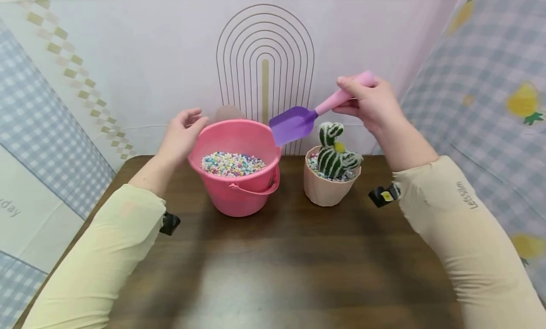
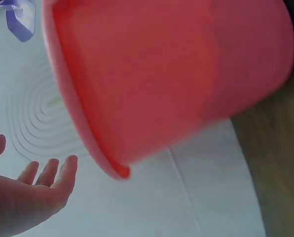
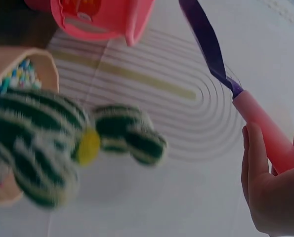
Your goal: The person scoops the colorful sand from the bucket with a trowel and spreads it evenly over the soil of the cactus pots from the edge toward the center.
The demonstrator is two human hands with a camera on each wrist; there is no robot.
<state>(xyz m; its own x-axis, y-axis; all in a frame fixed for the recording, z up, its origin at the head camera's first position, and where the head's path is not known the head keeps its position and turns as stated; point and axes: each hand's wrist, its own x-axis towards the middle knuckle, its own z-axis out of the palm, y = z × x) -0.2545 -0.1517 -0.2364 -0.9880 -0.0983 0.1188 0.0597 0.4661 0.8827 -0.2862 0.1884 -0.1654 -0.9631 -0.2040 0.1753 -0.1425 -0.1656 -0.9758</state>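
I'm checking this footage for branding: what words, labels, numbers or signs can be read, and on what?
"Let'sslim": on the right sleeve; small, so spelling uncertain.
Slanted word on the left cloth: too unclear to read surely.
Red patch on the pink bucket: too blurred to tell any text.
Yellow tag on the black wrist device: too small to read.

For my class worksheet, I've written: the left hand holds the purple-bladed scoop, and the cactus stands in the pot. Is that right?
Wrong hand: the head view shows the right hand holding the purple-bladed scoop. The cactus does stand in the pot.
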